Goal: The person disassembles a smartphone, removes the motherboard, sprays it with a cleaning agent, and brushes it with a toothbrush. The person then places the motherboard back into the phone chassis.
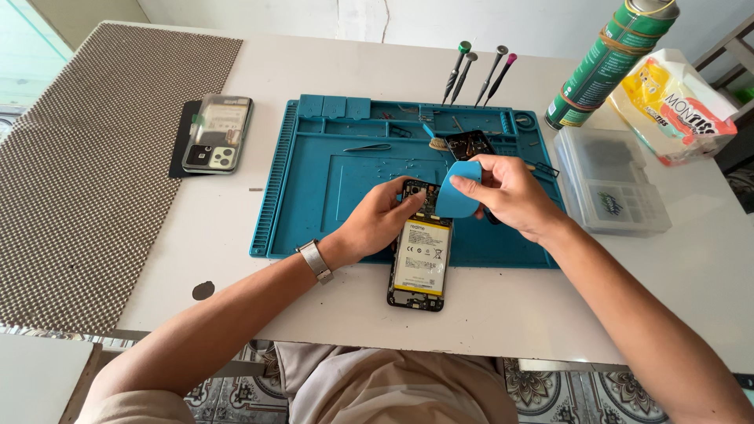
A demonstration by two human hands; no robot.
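On the blue mat (314,204), the left hand (381,224) grips an opened phone (420,263) while the right hand (510,192) pinches a blue pick (458,192) above it.

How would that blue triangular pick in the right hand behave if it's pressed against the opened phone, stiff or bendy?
The blue pick looks thin and flat, so probably light and somewhat flexible. The right hand pinches it between fingertips alone, suggesting little weight. Its smooth plastic face may slip against the opened phone, which the left hand steadies.

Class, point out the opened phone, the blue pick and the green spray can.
opened phone (422,263), head view, on its white battery.
blue pick (458,191), head view, on its flat face.
green spray can (611,63), head view, on its body.
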